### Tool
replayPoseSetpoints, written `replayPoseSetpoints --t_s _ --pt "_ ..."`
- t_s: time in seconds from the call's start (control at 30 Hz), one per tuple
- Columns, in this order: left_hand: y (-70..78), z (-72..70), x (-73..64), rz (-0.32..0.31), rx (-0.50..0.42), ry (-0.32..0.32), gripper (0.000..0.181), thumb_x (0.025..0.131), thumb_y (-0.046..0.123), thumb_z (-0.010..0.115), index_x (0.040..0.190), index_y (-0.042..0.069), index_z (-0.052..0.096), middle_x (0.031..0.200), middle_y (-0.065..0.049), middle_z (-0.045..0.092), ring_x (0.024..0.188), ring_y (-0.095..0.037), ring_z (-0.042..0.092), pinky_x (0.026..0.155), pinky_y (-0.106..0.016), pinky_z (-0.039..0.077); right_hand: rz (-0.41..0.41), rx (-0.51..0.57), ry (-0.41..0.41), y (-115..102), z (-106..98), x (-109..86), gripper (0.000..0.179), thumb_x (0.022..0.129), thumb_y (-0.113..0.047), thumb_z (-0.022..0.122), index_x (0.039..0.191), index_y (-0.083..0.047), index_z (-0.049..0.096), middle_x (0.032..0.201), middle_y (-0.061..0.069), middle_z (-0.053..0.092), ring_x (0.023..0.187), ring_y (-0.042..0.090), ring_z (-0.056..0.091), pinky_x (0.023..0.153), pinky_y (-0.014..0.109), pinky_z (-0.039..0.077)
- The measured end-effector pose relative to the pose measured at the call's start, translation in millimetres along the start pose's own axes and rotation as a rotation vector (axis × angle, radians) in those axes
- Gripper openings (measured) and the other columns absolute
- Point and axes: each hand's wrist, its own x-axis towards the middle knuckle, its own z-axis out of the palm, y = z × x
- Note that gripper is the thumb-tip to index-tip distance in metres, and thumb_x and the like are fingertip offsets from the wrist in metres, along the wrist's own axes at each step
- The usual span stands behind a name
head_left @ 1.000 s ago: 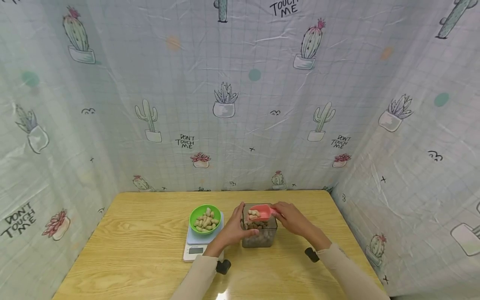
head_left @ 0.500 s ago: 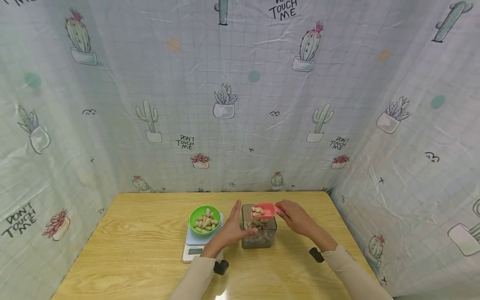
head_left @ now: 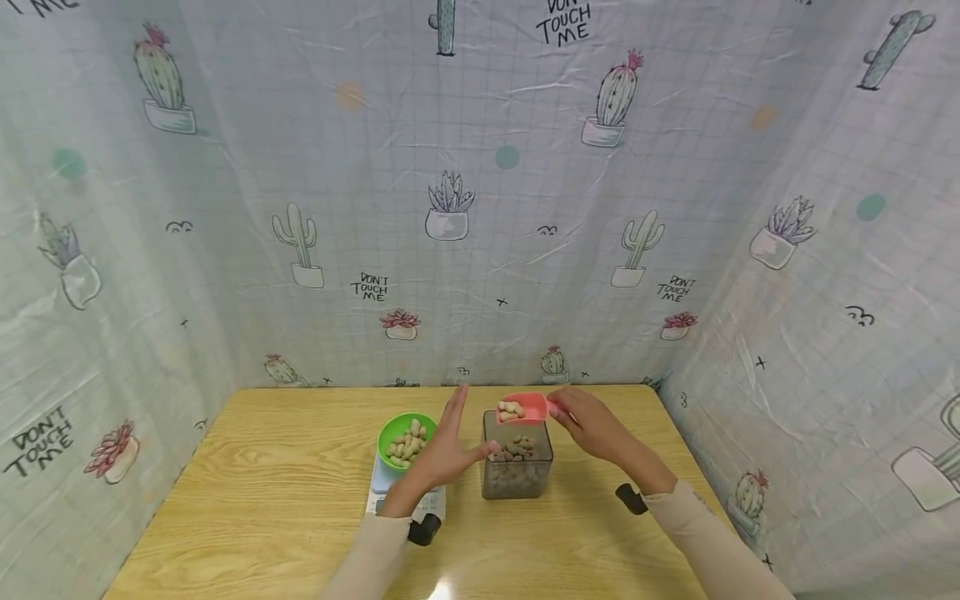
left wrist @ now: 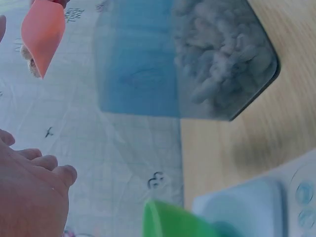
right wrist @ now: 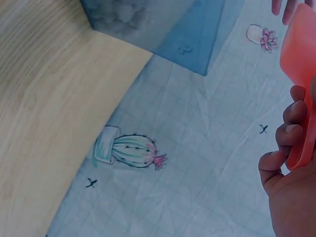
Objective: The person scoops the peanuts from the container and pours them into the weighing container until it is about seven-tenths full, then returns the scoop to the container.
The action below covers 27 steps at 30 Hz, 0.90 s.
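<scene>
My right hand grips the handle of a red scoop, its fingers curled round it in the right wrist view. Several unshelled peanuts lie in the scoop, which hangs above a clear grey square container partly filled with more peanuts. To the left of that container my left hand is raised, fingers straight and thumb spread, holding nothing. Behind it a green bowl of peanuts stands on a white kitchen scale. The left forearm and hand cover part of the scale and bowl.
The wooden table carries the scale on the left and the container on the right. A patterned curtain with cactus prints hangs along the table's back and sides.
My left hand has moved left, off the container's side towards the bowl. The scoop with its peanuts has risen above the container in my right hand.
</scene>
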Motion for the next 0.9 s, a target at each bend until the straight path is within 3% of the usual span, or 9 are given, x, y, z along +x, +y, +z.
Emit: replayPoseSetpoints --t_s 0.17,0.5,0.73,0.9 --pt "2.7 -14.0 -4.9 0.01 -0.022 0.036 0.102 0.088 0.047 0.07 0.156 0.042 -0.006 0.168 -0.001 -0.003 0.153 -0.036 0.009 0.111 -0.07 0.025 0.013 0.015 -0.008 -6 -4 6.6 0.016 0.1 -0.019 0.056 0.114 -0.014 0.064 0.103 -0.001 0.067 0.086 0.013 0.06 0.073 0.034 0.049" --pt "0.1 -43.3 -17.9 0.026 -0.004 0.064 0.097 0.089 0.046 0.07 0.157 0.04 0.002 0.168 -0.001 -0.002 0.153 -0.037 0.007 0.11 -0.069 0.028 0.022 0.026 -0.011 -26 4 30.2 0.021 0.102 -0.023 0.054 0.116 -0.011 0.065 0.103 0.001 0.068 0.091 0.017 0.062 0.076 0.037 0.05" --pt "-13.8 -62.6 -32.7 -0.004 0.106 0.105 0.1 0.087 0.049 0.07 0.159 0.034 0.003 0.167 -0.004 0.004 0.15 -0.042 0.018 0.107 -0.068 0.032 -0.015 0.031 -0.015 -40 10 51.8 0.021 0.101 -0.023 0.055 0.117 -0.012 0.064 0.101 -0.001 0.068 0.086 0.013 0.059 0.074 0.033 0.049" --pt "-27.5 -71.6 -38.6 -0.059 0.097 0.116 0.104 0.085 0.049 0.073 0.158 0.036 0.0 0.167 -0.008 0.003 0.148 -0.046 0.02 0.105 -0.072 0.031 -0.024 0.036 -0.051 -48 16 62.6 0.018 0.102 -0.023 0.054 0.112 -0.013 0.064 0.096 -0.002 0.067 0.084 0.013 0.058 0.075 0.033 0.047"
